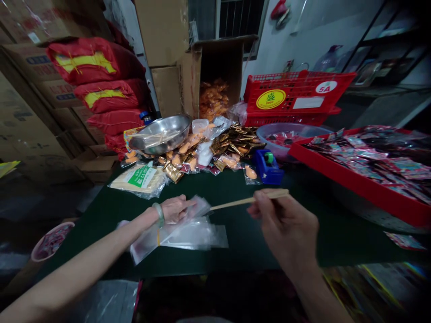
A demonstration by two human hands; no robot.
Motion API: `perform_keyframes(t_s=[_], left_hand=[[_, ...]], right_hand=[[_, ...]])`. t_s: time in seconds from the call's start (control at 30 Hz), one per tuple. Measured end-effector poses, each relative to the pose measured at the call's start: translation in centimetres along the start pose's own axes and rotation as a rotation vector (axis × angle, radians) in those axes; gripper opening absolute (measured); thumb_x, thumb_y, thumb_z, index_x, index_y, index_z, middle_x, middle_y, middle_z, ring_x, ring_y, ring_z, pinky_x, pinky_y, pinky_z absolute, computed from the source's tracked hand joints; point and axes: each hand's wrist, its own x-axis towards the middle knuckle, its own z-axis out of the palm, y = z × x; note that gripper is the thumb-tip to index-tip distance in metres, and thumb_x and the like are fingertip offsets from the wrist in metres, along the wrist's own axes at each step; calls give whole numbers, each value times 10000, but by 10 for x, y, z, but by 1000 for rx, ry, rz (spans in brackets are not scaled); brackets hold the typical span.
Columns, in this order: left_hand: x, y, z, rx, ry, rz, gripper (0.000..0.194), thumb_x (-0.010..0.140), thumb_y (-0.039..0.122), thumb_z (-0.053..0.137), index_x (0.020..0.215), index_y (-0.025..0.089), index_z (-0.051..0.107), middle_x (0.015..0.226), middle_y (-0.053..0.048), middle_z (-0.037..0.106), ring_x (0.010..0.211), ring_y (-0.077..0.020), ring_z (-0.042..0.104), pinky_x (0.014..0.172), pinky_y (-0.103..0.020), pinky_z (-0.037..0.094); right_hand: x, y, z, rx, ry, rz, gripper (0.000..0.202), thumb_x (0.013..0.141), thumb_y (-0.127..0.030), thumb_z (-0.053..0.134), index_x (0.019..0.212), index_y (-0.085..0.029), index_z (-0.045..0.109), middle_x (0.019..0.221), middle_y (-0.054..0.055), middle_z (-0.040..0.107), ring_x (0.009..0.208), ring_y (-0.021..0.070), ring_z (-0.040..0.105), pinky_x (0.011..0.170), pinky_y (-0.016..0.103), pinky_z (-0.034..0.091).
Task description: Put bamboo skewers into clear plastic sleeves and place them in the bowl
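My right hand (286, 224) is closed around a pale wooden stick (235, 203), whose thin end points left at a clear plastic bag (200, 207). The stick's tip is at or against the bag's edge; whether it is inside I cannot tell. My left hand (173, 208), with a pale green bangle on the wrist, holds that bag, index finger stretched along it and thumb hidden. Beneath lies a stack of clear bags (191, 235) with a yellow band around it. Both hands are slightly blurred.
Behind the hands lie a pack of sticks (138, 179), a metal bowl (164, 134) with sticks, heaped gold sachets (235, 139), orange wrapped pieces (191, 163) and a blue tape dispenser (267, 168). A red tray (357, 181) of sachets and a red basket (299, 96) stand right.
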Motion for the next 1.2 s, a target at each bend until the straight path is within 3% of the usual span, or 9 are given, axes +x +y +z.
perform_keyframes(t_s=[0.13, 0.23, 0.37, 0.53, 0.6, 0.7, 0.87, 1.1, 1.2], left_hand=[[8, 3, -4, 183, -100, -26, 506, 715, 143, 471, 1217, 204, 451, 792, -16, 494, 571, -117, 437, 611, -222, 401], [8, 3, -6, 192, -94, -22, 378, 738, 141, 464, 1105, 210, 524, 804, -20, 534, 669, -135, 502, 666, -210, 403], [8, 0, -5, 156, -76, -61, 156, 753, 168, 463, 844, 166, 590, 753, -30, 569, 707, -154, 528, 653, -210, 399], [10, 6, -10, 167, -101, -59, 411, 727, 153, 470, 1134, 202, 504, 838, -35, 608, 732, -173, 551, 626, -222, 385], [13, 9, -13, 174, -129, -78, 433, 716, 150, 464, 1143, 216, 500, 795, -25, 611, 697, -170, 551, 587, -217, 368], [18, 8, -14, 162, -145, -102, 276, 699, 151, 459, 943, 201, 579, 676, -3, 579, 597, -143, 514, 512, -205, 321], [25, -4, -10, 135, -148, -77, 97, 676, 137, 485, 726, 167, 562, 592, 27, 513, 512, -95, 426, 462, -188, 276], [20, -3, -20, 131, -68, -30, 143, 674, 42, 433, 647, 147, 525, 554, 36, 459, 518, -82, 390, 499, -187, 281], [12, 2, -25, 160, 16, 71, 171, 723, 51, 418, 639, 142, 535, 602, 15, 494, 555, -91, 432, 541, -202, 296]], right_hand=[[14, 18, 38, 45, -122, 26, 234, 839, -336, 438, 696, -171, 524, 531, -14, 530, 462, 107, 526, 469, 218, 435], [17, 30, 53, 38, -190, 51, 236, 838, -340, 429, 706, -167, 522, 502, -19, 518, 442, 108, 515, 456, 220, 423], [16, 32, 53, 12, -194, 65, 224, 829, -328, 440, 699, -165, 521, 504, -13, 531, 443, 112, 524, 454, 223, 416], [18, 33, 51, 19, -208, 76, 222, 824, -335, 441, 708, -164, 522, 507, -13, 533, 441, 116, 531, 456, 231, 423], [19, 36, 52, 25, -206, 91, 219, 821, -340, 445, 717, -164, 524, 507, -14, 536, 440, 116, 534, 452, 230, 424], [19, 39, 52, 35, -200, 117, 215, 815, -345, 456, 724, -164, 526, 510, -14, 541, 445, 115, 542, 451, 226, 428], [20, 42, 51, 61, -192, 149, 211, 806, -344, 466, 728, -159, 533, 514, -9, 550, 446, 115, 544, 443, 227, 440], [26, 41, 60, 395, -46, 323, 229, 744, -380, 548, 728, -152, 530, 489, -31, 528, 424, 116, 544, 387, 227, 467], [31, 39, 64, 510, -70, 406, 241, 698, -379, 587, 695, -146, 526, 498, -31, 527, 407, 115, 540, 346, 223, 453]])
